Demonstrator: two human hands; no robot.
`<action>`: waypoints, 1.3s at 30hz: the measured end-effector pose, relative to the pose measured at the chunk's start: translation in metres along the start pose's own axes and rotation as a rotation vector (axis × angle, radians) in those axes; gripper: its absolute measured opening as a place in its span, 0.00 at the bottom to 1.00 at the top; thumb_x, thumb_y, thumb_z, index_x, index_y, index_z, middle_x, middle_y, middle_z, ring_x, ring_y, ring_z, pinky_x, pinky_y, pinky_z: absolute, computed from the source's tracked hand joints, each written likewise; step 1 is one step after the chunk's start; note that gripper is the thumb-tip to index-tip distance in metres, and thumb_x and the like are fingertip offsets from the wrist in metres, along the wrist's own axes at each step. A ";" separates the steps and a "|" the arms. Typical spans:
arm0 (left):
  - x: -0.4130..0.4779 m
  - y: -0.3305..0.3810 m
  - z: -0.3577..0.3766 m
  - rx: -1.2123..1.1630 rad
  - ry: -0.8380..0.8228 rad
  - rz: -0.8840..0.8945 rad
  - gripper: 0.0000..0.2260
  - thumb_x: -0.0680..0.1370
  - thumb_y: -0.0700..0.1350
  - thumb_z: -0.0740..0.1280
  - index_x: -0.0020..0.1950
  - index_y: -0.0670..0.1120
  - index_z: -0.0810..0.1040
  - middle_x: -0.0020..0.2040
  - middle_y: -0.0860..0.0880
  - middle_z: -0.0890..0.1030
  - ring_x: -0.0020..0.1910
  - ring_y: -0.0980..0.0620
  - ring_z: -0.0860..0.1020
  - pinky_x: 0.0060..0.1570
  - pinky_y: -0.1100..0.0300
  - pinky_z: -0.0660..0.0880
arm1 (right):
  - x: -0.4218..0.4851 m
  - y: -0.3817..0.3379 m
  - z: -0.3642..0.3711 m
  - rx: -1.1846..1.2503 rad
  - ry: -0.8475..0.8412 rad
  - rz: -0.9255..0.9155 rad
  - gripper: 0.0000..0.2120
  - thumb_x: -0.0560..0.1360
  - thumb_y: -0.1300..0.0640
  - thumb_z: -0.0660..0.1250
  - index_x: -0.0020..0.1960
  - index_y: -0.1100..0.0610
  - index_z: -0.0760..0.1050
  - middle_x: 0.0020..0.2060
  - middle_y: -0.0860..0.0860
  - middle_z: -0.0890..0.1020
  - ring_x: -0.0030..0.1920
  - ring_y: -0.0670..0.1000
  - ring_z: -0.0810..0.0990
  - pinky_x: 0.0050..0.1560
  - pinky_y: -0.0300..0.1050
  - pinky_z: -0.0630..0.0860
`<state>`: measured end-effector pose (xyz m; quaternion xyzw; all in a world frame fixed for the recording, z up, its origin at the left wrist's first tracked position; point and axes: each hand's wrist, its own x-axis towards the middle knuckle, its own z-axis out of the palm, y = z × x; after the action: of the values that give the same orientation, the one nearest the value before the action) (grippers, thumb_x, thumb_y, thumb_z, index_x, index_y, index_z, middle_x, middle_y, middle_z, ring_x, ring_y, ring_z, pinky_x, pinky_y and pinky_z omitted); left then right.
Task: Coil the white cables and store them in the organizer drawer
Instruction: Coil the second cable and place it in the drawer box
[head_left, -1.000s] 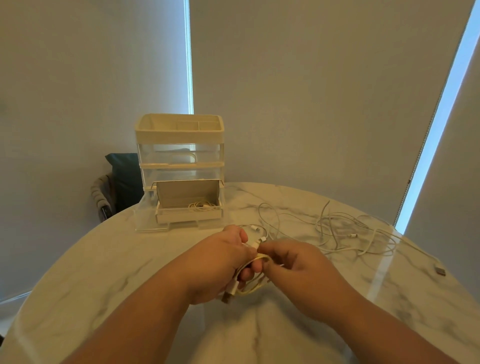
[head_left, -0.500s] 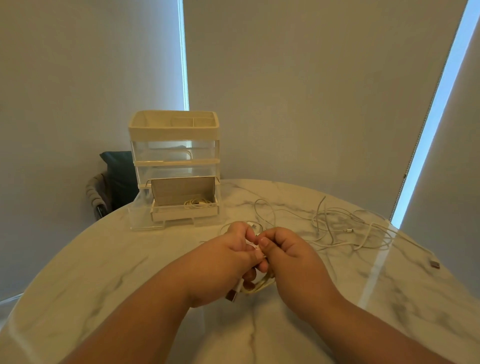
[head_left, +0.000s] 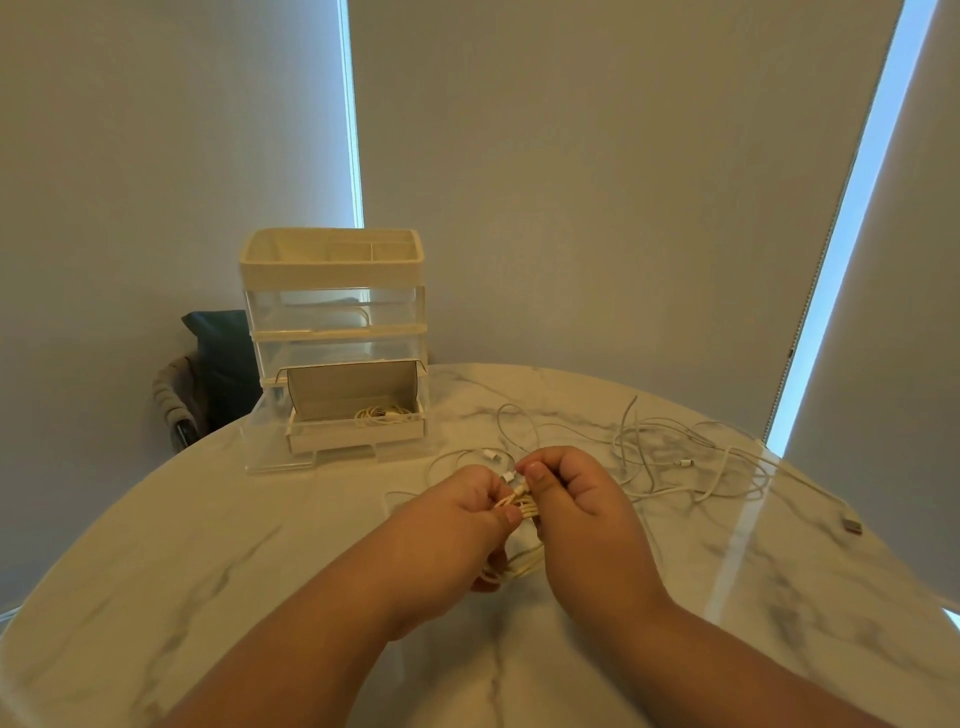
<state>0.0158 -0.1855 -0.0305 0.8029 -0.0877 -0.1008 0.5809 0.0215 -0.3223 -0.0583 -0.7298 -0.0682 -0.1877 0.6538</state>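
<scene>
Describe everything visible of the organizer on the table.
The organizer stands upright at the far left of the table, clear plastic with cream trim. A cream tray with compartments tops it; two clear drawers below look shut. The bottom drawer is pulled out and holds one coiled white cable.
</scene>
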 end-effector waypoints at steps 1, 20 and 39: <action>0.001 -0.001 0.001 0.005 -0.021 0.022 0.04 0.82 0.44 0.63 0.51 0.46 0.75 0.36 0.47 0.76 0.33 0.53 0.75 0.41 0.56 0.79 | 0.001 0.001 0.000 0.006 0.009 0.010 0.08 0.80 0.57 0.64 0.44 0.50 0.80 0.39 0.50 0.83 0.41 0.50 0.80 0.44 0.48 0.76; 0.006 -0.003 0.003 0.143 0.176 0.190 0.02 0.82 0.46 0.61 0.50 0.49 0.70 0.36 0.51 0.74 0.33 0.54 0.72 0.34 0.58 0.75 | 0.008 -0.007 -0.015 -0.043 -0.169 0.146 0.16 0.80 0.48 0.65 0.38 0.55 0.81 0.28 0.49 0.79 0.29 0.46 0.74 0.34 0.43 0.70; 0.005 0.000 -0.006 0.194 0.213 0.165 0.07 0.83 0.49 0.58 0.49 0.54 0.75 0.38 0.52 0.78 0.33 0.56 0.76 0.29 0.67 0.73 | 0.009 -0.001 -0.017 0.183 -0.297 0.134 0.12 0.69 0.63 0.75 0.50 0.51 0.82 0.40 0.53 0.85 0.40 0.51 0.81 0.41 0.46 0.75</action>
<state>0.0225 -0.1816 -0.0288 0.8514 -0.1007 0.0418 0.5131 0.0258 -0.3405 -0.0527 -0.6899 -0.1322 -0.0269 0.7112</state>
